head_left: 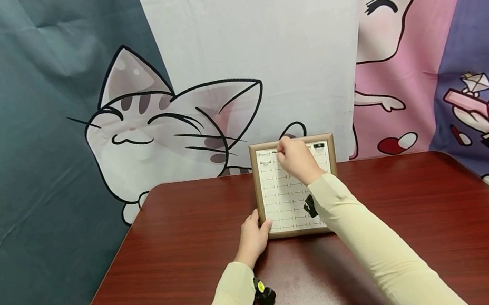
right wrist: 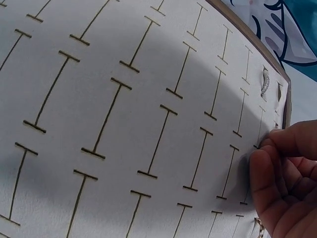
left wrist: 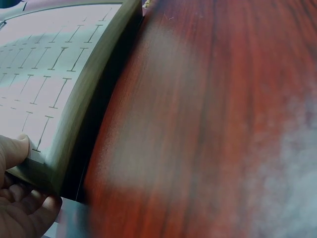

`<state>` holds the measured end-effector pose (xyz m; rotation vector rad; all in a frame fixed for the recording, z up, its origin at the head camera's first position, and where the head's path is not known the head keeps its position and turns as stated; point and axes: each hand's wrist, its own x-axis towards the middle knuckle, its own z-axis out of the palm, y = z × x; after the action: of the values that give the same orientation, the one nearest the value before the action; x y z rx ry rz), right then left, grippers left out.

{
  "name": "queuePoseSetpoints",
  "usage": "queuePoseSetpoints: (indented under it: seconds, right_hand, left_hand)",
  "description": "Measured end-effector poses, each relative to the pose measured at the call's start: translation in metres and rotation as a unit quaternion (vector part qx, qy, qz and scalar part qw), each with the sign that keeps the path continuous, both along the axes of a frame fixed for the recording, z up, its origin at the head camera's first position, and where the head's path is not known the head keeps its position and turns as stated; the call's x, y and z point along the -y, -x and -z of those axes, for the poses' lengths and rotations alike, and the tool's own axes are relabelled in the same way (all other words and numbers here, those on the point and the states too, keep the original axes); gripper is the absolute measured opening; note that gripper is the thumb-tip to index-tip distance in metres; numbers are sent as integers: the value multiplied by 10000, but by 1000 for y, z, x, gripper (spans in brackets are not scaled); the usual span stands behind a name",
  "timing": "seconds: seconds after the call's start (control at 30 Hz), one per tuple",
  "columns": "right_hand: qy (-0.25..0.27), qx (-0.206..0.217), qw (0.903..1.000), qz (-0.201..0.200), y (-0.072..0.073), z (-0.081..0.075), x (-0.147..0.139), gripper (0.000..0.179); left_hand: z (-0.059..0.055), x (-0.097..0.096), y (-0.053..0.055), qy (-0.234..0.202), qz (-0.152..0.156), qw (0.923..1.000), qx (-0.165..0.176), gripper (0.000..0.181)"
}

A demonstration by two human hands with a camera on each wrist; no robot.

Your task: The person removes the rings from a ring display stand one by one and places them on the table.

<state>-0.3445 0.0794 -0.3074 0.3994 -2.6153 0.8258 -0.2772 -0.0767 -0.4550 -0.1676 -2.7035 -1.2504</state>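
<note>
A person in pale yellow sleeves [head_left: 374, 244] works with both hands at a framed white board [head_left: 287, 209] on a reddish-brown tabletop [head_left: 183, 247], its slotted face toward the head camera. The left hand [head_left: 252, 236] is clamped on the board's lower left corner, thumb over the front, fingers curled at the lower edge. At the top, the right hand [head_left: 298, 159] touches the slotted face, its fingers curled and drawn together; whether they pinch anything cannot be told. A silvery ring [right wrist: 266, 83] sits in a slot near the board's upper left corner, just beside a second small piece too dim to make out. A gold, chain-like piece [right wrist: 259, 226] shows below the right hand in the right wrist view, and a black piece [head_left: 319, 146] lies near the upper right corner. Behind the tabletop hangs a backdrop [head_left: 262, 21] with a cartoon cat.
</note>
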Motion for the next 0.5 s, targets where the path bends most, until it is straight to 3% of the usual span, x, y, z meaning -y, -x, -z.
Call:
queuePoseSetpoints:
  seconds: [0.5]
  right_hand:
    - [24, -211, 9997, 130, -1, 1, 3, 7]
  left_hand:
    - [1, 0, 1, 35, 14, 10000, -20, 56]
